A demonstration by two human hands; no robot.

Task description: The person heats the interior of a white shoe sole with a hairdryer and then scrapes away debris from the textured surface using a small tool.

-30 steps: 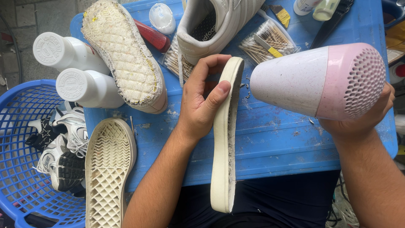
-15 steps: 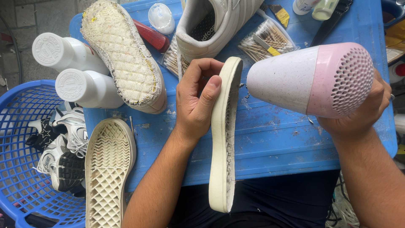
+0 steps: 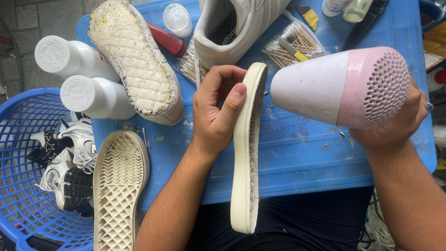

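Over the scuffed blue plastic table (image 3: 297, 153), the left hand (image 3: 214, 116) is pinching a cream rubber shoe sole (image 3: 246, 148) on its edge, thumb on the near side and fingers curled behind the toe end, so the sole is standing upright with its heel reaching past the table's near edge. Just right of that sole, the right hand (image 3: 395, 125) is gripping a white and pink hair dryer (image 3: 341, 88) from underneath, its pale nozzle pointing at the sole's upper part without touching it. Beyond the sole, a white sneaker (image 3: 241, 28) is lying beside bundles of cotton swabs (image 3: 290, 44). Left of the sole, an upturned shoe with a worn yellowish sole (image 3: 134, 60) is resting near two white plastic bottles (image 3: 88, 79), and a blue basket (image 3: 23, 186) is holding sneakers.
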